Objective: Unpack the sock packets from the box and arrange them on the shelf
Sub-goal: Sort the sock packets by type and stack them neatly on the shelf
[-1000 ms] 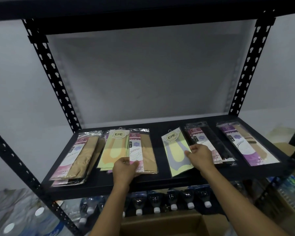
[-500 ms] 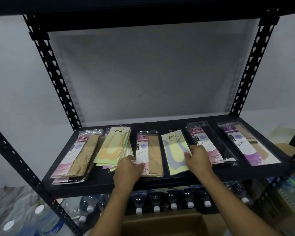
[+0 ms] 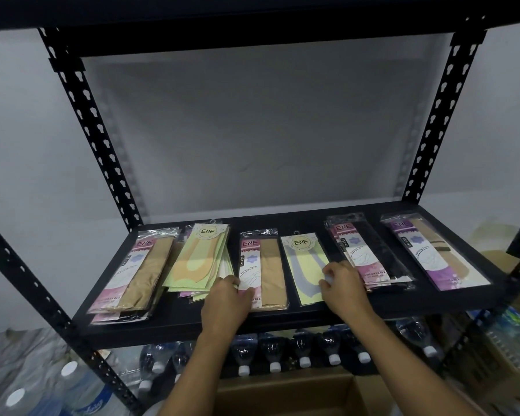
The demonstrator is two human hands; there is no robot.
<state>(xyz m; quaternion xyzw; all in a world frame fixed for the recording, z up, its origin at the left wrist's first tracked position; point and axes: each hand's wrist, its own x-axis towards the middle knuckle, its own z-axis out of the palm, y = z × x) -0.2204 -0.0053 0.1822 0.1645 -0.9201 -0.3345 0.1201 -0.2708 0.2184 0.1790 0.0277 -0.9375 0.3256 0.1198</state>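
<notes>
Now my left hand [image 3: 225,301] pinches the tan packet's [image 3: 272,265] near end, my right hand [image 3: 344,288] the yellow packet's [image 3: 305,265] right edge; the 2 lie near-to-far, adjacent on the shelf [image 3: 282,325].

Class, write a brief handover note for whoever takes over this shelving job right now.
Left hand pinches the middle tan packet by its near corner. Right hand rests curled fingers on the grey-and-yellow packet; grip unclear.
Done: six groups of packets lie in a row on the shelf.
Left: straighten these two; check the box below, contents hidden.
</notes>
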